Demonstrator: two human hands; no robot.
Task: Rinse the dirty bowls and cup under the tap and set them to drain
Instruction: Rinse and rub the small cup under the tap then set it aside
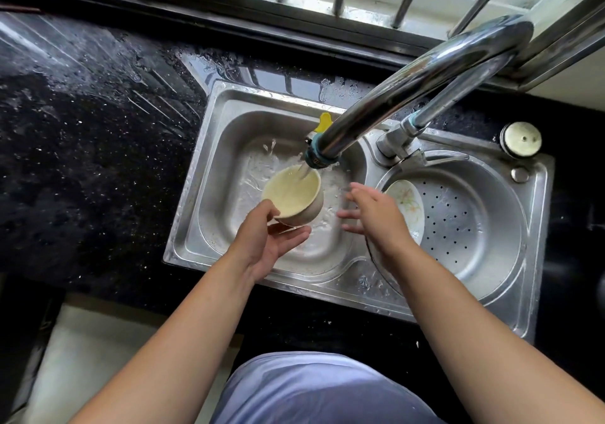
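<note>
Cream bowl (293,196) was held over the left basin (229,148) of the sink (185,227). Its mouth was up and tipped a little toward the sink's far edge. It sat directly under the tap (409,86). The stream (304,172) landed inside the bowl by its far rim, and water was spread over the basin floor around it.

Left hand (271,240) gripped the bowl from the near side, with the thumb on the near wall and the fingers (288,229) curled under the foot.

Right hand (373,211) held nothing. Its fingers (352,215) were straight and spread, with the tips pointing left. It hovered over the divider between the two basins, just beside the bowl but apart from it.

Floral bowl (407,204) lay tilted on its side against the left wall of the right basin (474,220), the perforated one. The right wrist partly hid it. I judged it already rinsed and draining.

No cup could be picked out anywhere in view.

Key relation: the cream bowl lay just left of the right fingertips, with its right wall facing them and its open mouth upward. The draining basin lay to the right, behind that same hand. The right hand was the free one and the nearer to both.

I judged the rinse to be midway. A likely next move was for the right hand to reach left into the bowl, or to take it across the divider. A wet wall and a one-handed hold made a slip possible.
</note>
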